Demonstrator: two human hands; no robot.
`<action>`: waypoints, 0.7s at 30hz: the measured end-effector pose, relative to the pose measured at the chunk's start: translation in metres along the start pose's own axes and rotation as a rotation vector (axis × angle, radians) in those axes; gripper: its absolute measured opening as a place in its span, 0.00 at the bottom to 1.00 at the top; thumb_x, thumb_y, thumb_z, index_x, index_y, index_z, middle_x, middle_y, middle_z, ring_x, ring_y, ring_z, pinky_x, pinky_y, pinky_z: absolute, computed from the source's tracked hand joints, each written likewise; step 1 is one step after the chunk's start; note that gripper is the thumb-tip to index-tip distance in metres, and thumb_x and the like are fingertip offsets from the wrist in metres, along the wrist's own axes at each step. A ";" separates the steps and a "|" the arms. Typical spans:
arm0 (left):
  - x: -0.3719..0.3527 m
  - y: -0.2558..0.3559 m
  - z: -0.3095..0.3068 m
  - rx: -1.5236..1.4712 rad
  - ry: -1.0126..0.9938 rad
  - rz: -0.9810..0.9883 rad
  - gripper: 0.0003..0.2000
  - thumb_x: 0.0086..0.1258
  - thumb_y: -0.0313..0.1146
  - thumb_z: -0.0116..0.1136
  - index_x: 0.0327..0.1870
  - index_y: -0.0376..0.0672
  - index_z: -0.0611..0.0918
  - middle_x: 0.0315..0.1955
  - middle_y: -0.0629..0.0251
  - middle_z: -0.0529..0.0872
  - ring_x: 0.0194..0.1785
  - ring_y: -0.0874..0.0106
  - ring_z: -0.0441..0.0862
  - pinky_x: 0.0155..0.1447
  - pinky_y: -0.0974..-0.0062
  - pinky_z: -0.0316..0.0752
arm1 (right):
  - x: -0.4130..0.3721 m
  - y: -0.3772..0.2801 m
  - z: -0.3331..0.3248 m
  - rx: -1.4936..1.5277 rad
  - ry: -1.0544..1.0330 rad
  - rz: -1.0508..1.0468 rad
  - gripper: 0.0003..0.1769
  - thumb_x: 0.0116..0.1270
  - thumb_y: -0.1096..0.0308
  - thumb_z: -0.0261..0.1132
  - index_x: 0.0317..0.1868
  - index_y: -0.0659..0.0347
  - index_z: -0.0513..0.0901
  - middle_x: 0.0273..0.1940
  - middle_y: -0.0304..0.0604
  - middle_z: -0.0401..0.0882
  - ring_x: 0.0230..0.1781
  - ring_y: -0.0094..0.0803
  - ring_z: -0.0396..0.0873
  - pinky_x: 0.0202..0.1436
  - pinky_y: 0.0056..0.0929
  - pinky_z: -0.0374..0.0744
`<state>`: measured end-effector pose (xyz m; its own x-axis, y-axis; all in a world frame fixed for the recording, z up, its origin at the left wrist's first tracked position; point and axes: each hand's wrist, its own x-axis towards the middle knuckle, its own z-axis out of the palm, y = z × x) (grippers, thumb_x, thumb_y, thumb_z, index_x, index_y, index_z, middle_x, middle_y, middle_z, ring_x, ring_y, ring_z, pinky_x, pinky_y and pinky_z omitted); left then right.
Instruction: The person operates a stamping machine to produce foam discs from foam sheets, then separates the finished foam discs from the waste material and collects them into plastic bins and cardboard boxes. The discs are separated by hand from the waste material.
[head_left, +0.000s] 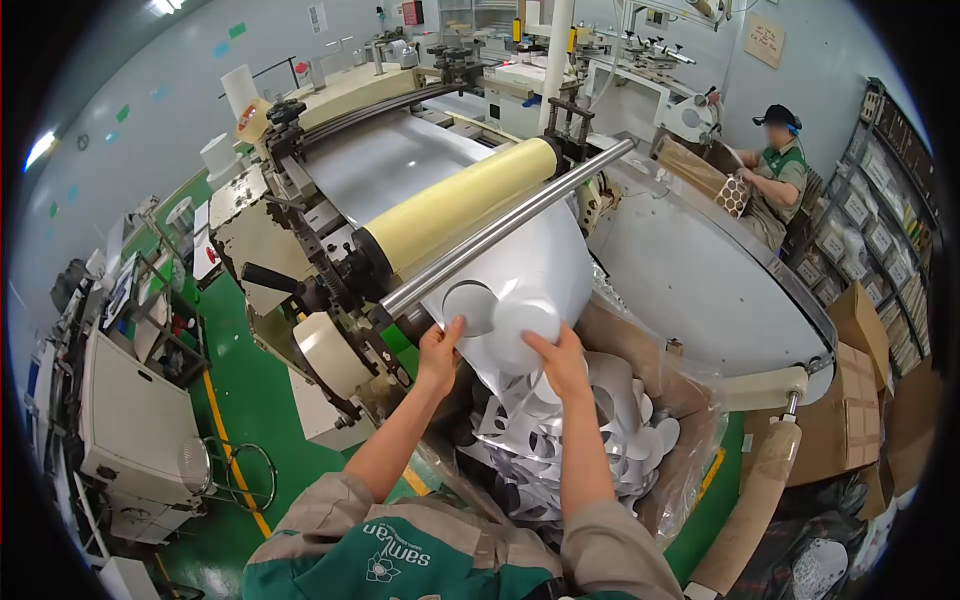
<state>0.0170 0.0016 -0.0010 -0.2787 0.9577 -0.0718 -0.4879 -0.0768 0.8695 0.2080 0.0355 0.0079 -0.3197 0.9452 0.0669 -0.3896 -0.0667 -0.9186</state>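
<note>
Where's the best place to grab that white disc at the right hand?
Probably the near right rim of the white disc, where the thumb of the right hand lies. I'd come from the wearer's side: the steel bar crosses beyond its far side. It looks thin and flat, with no handle, so pinching the rim seems to suit it.
</note>
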 end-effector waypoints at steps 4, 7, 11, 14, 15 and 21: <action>-0.003 0.003 -0.005 0.010 -0.078 -0.034 0.10 0.65 0.37 0.56 0.39 0.39 0.78 0.34 0.70 0.81 0.35 0.80 0.77 0.39 0.81 0.73 | 0.033 0.024 0.017 0.094 -0.124 0.223 0.24 0.58 0.72 0.65 0.53 0.71 0.69 0.50 0.47 0.74 0.49 0.31 0.74 0.53 0.29 0.73; -0.001 0.005 -0.012 0.116 -0.074 -0.072 0.14 0.66 0.37 0.55 0.46 0.36 0.76 0.40 0.66 0.81 0.40 0.78 0.78 0.43 0.79 0.73 | 0.005 0.071 -0.011 0.395 0.105 0.166 0.23 0.60 0.69 0.63 0.54 0.69 0.70 0.51 0.46 0.74 0.50 0.32 0.73 0.55 0.32 0.72; 0.009 0.017 -0.003 -0.056 -0.014 -0.022 0.16 0.68 0.38 0.51 0.48 0.35 0.73 0.46 0.61 0.79 0.46 0.71 0.79 0.51 0.74 0.72 | -0.043 0.092 -0.066 0.820 0.367 0.048 0.20 0.63 0.68 0.60 0.55 0.64 0.70 0.52 0.45 0.73 0.54 0.36 0.72 0.60 0.36 0.70; 0.021 0.018 0.002 -0.193 -0.046 0.028 0.14 0.69 0.37 0.50 0.49 0.36 0.73 0.46 0.62 0.79 0.49 0.71 0.76 0.54 0.73 0.70 | -0.035 0.039 -0.041 0.443 0.218 0.007 0.22 0.62 0.71 0.61 0.55 0.68 0.68 0.52 0.46 0.73 0.52 0.34 0.72 0.57 0.34 0.71; 0.018 0.013 0.005 -0.171 -0.009 0.036 0.14 0.69 0.37 0.50 0.48 0.37 0.74 0.46 0.63 0.79 0.49 0.71 0.76 0.54 0.73 0.70 | -0.023 0.022 -0.026 0.301 0.165 -0.011 0.24 0.61 0.71 0.61 0.56 0.70 0.68 0.52 0.48 0.73 0.51 0.33 0.72 0.55 0.31 0.71; 0.008 -0.014 -0.011 -0.189 -0.061 0.018 0.14 0.69 0.35 0.48 0.50 0.37 0.74 0.45 0.66 0.79 0.50 0.73 0.75 0.54 0.75 0.69 | 0.042 0.003 0.039 -0.031 -0.152 0.162 0.23 0.57 0.67 0.66 0.50 0.73 0.73 0.46 0.46 0.76 0.47 0.29 0.73 0.52 0.27 0.70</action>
<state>0.0123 0.0074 -0.0195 -0.2408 0.9703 -0.0224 -0.6318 -0.1392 0.7625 0.1595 0.0620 0.0228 -0.5029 0.8639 -0.0266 -0.2968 -0.2015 -0.9334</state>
